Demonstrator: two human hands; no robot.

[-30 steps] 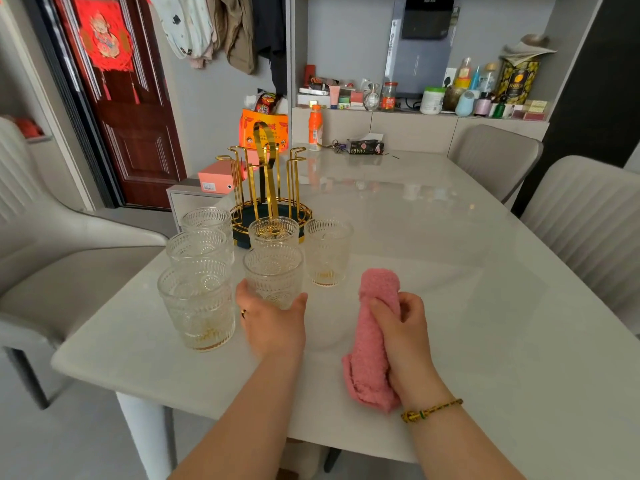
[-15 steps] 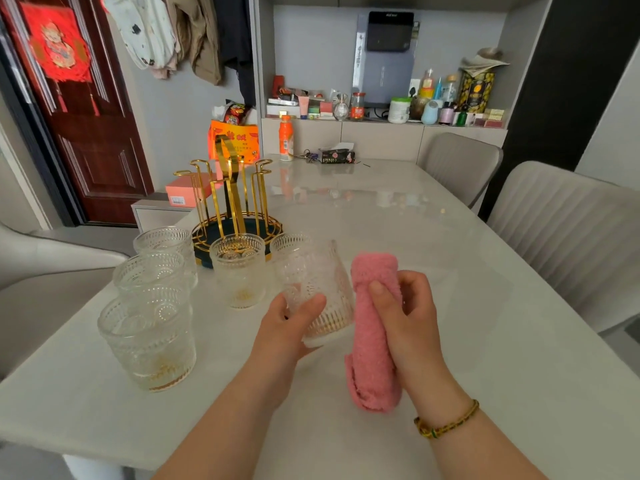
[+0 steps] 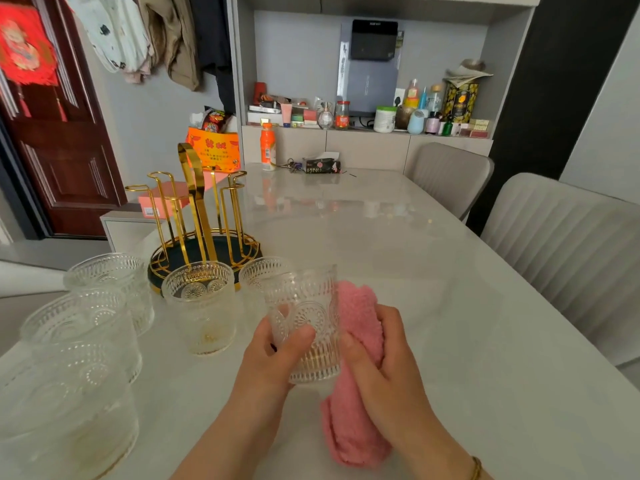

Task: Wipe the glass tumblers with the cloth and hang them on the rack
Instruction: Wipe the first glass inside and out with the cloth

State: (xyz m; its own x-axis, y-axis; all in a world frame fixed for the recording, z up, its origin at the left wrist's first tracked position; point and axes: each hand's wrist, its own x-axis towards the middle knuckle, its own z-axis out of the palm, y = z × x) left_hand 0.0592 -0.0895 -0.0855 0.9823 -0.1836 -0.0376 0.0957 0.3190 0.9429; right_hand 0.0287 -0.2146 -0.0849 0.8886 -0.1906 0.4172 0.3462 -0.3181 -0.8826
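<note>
My left hand (image 3: 273,355) grips an embossed glass tumbler (image 3: 306,320), lifted upright above the table's near edge. My right hand (image 3: 377,358) holds a rolled pink cloth (image 3: 356,427) pressed against the tumbler's right side. Several more tumblers stand on the table at the left: one in the middle (image 3: 201,310), one behind the held glass (image 3: 256,282), and others at far left (image 3: 104,289). The gold rack (image 3: 197,216) with upright hooks and a dark round base stands behind them with nothing hanging on it.
The white glossy table (image 3: 433,306) stretches ahead and right. Two grey chairs (image 3: 561,258) line its right side, another chair arm is at the left. An orange bottle (image 3: 267,147) and a dark packet (image 3: 322,165) sit at the far end.
My left hand lifted one tumbler from the group and brought it right and up. My right hand raised the cloth until it met the glass's side.
</note>
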